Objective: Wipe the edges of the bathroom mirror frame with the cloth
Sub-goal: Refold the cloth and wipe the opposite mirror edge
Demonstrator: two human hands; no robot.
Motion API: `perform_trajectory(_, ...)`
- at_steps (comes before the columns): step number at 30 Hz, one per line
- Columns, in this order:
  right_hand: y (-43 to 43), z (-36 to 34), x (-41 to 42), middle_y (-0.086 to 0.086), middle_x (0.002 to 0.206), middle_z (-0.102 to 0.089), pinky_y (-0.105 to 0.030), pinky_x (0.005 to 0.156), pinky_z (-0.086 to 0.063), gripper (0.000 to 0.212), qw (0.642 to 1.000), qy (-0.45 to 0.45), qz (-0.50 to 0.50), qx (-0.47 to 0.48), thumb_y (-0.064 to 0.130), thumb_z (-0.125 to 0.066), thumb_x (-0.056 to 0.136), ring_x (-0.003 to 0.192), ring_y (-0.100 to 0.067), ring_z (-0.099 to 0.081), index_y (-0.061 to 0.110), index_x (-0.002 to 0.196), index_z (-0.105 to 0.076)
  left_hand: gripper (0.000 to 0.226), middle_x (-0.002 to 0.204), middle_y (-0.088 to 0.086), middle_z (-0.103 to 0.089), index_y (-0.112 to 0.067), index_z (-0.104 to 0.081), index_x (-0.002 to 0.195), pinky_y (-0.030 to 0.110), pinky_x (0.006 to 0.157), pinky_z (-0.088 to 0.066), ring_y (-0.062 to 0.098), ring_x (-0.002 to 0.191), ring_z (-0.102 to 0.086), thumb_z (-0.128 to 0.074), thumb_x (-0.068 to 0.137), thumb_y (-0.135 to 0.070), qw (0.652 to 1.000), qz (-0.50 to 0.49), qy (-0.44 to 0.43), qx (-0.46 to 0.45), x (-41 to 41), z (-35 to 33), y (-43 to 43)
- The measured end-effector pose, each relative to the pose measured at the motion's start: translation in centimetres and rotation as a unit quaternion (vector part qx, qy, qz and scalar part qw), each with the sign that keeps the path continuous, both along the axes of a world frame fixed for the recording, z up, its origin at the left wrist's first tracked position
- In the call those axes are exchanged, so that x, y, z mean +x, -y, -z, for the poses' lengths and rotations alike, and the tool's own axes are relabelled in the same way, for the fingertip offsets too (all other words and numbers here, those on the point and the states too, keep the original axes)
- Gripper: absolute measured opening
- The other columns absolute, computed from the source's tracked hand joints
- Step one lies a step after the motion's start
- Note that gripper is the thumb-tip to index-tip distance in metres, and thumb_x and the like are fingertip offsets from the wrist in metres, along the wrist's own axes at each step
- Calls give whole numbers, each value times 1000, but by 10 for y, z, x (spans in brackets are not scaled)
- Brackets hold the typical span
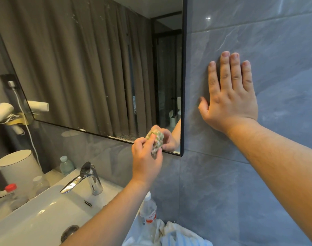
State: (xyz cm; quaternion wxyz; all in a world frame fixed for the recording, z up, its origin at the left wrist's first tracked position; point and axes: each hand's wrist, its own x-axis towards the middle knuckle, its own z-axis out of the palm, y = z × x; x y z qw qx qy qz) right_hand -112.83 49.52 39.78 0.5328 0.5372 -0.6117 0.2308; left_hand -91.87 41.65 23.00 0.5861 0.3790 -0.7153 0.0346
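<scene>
Left hand (146,157) has a closed grip on the cloth (156,140) at the mirror frame (183,86); right hand (229,98) lies flat, fingers straight, on the wall (258,174).

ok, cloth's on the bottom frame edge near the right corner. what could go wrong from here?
1. The left hand pinches the cloth as a small wad, so it may skip parts of the mirror frame.
2. A water bottle stands right under that arm; drawing the elbow back could knock it over.
3. The right hand lies flat on the glossy wall tile; it could slip or leave prints.
</scene>
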Motion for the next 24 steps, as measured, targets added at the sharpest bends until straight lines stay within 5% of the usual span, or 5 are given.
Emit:
perform_trajectory(4, 0, 0, 0, -24, 162, 1, -47, 122, 8, 81, 1000, 1, -3, 0, 47, -32, 92, 151, -38, 3, 5, 156, -5, 34, 105, 11, -53, -13, -71, 110, 38, 78, -49, 33, 90, -53, -64, 80, 1, 982, -10, 138, -129, 25, 5, 20)
perform_trajectory(11, 0, 0, 1, -23, 162, 3, -48, 122, 8, 82, 1000, 2, 0, 2, 48, -32, 92, 151, -37, 5, 5, 156, -4, 30, 107, 11, -52, -15, -71, 110, 37, 81, -43, 32, 88, -51, -49, 90, -8, 957, -5, 224, -184, 73, 0, 52)
perform_trajectory(14, 0, 0, 1, -24, 162, 3, -48, 122, 9, 82, 1000, 1, 2, 3, 48, -32, 92, 151, -37, 5, 5, 156, -4, 28, 101, 18, -60, -8, -75, 107, 30, 81, -42, 35, 89, -57, -52, 90, -9, 983, -42, 152, -92, 94, 5, 66)
perform_trajectory(18, 0, 0, 1, -24, 162, 3, -48, 122, 8, 81, 1000, -2, 2, 3, 47, -34, 94, 151, -37, 4, 4, 156, -4, 31, 104, 3, -50, -11, -67, 121, 25, 78, -40, 26, 93, -56, -61, 91, -5, 984, -77, -36, 157, 101, 5, 66)
perform_trajectory(24, 0, 0, 1, -24, 162, 2, -47, 122, 8, 81, 1000, -3, 5, 0, 48, -32, 93, 151, -38, 4, 5, 156, -4, 37, 101, 7, -46, -4, -62, 126, 0, 70, -31, 14, 86, -49, -64, 90, -4, 965, -61, -140, 213, 72, -2, 47)
